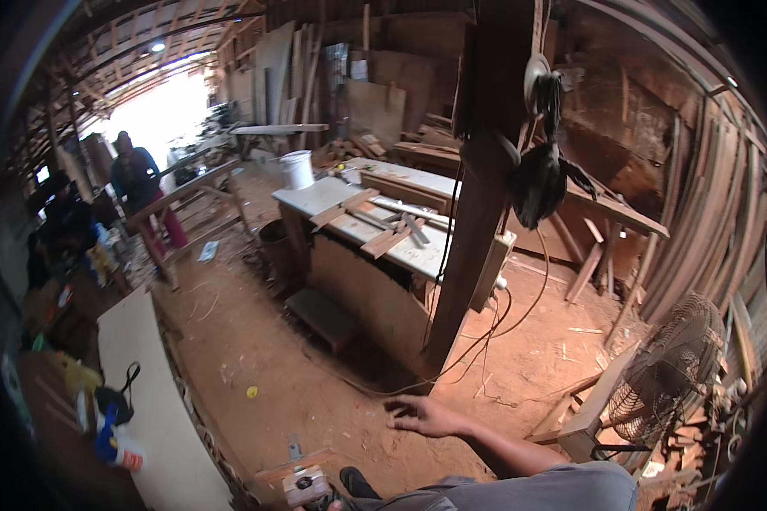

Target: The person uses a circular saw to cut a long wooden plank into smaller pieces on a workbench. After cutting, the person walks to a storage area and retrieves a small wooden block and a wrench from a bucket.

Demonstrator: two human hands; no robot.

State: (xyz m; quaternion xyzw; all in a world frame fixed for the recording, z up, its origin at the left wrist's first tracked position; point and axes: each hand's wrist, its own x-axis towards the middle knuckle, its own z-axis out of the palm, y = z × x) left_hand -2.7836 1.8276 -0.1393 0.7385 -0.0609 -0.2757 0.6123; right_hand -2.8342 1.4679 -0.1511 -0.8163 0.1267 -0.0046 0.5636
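Observation:
My right hand (423,417) reaches out over the dirt floor with its fingers apart and nothing in it. At the lower edge, only a few fingertips of my left hand (334,505) show, close around the near end of a pale wooden block (305,485) with a dark round spot on its face. Just beyond the block lie a reddish wooden strip (294,467) and a small grey metal piece (295,447); whether they are joined to the block I cannot tell. My dark shoe (358,483) is beside the block.
A wooden post (477,213) with hanging cables stands ahead. Behind it, a workbench (302,200) carries wood offcuts and a white bucket (297,169). A long pale board (141,375) lies left, a caged fan (669,370) stands right. A person (134,175) stands far left.

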